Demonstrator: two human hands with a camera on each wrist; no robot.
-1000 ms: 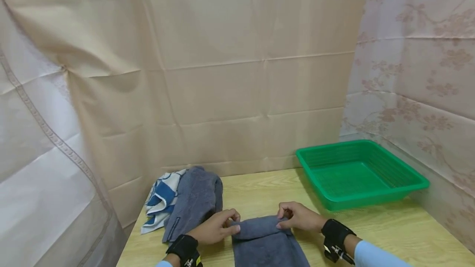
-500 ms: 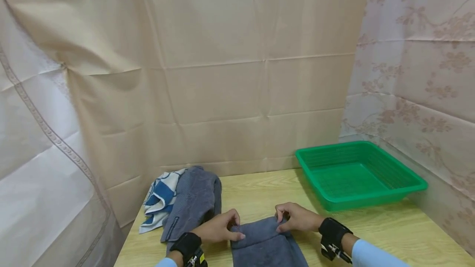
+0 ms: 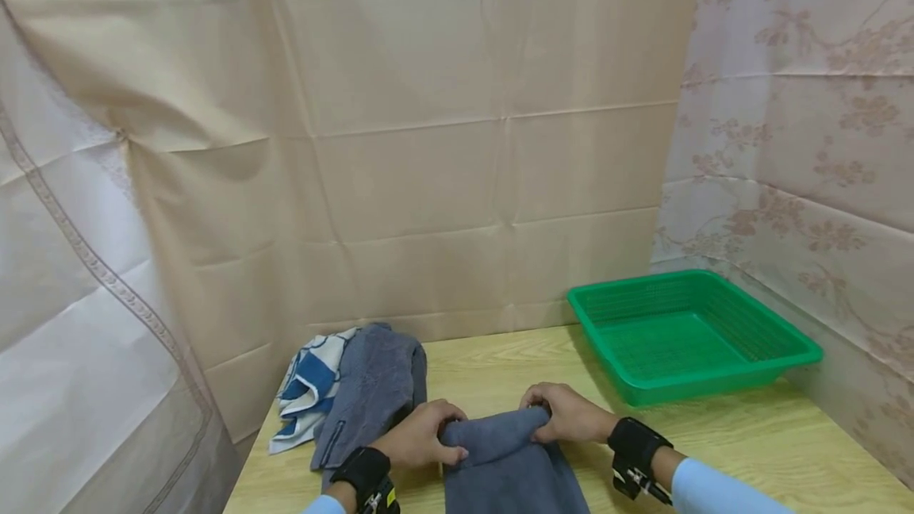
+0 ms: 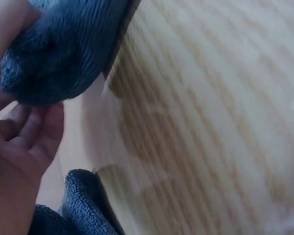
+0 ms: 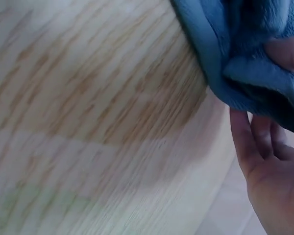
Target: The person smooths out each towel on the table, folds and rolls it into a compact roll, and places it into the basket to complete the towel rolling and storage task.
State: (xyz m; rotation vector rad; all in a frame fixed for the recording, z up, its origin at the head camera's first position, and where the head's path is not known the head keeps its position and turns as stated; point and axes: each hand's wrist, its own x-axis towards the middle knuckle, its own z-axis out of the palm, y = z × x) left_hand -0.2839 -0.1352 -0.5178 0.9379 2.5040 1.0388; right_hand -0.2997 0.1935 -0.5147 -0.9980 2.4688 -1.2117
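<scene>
A grey-blue towel (image 3: 510,478) lies at the front of the table, its far end turned over into a thick fold. My left hand (image 3: 421,436) grips the left end of that fold, thumb on the near side and fingers on the far side. At the fold's right end, my right hand (image 3: 567,414) holds the cloth in the same way. In the left wrist view, the fingers of the left hand (image 4: 19,142) reach under the bunched towel (image 4: 63,49). The right wrist view has the towel's layered edge (image 5: 235,54) between the thumb and fingers of the right hand (image 5: 272,166).
Left of the hands lies another grey towel (image 3: 374,387), heaped beside a blue-and-white patterned towel (image 3: 310,383). A green plastic basket (image 3: 628,383) stands at the back right of the wooden table (image 3: 493,363). Hanging cloth (image 3: 471,181) closes off the back and sides.
The towel's far end has turned over into a thicker, rounder fold. My right hand has shifted slightly left and away from me, its fingers wrapping further over the edge; the left hand stays nearly put.
</scene>
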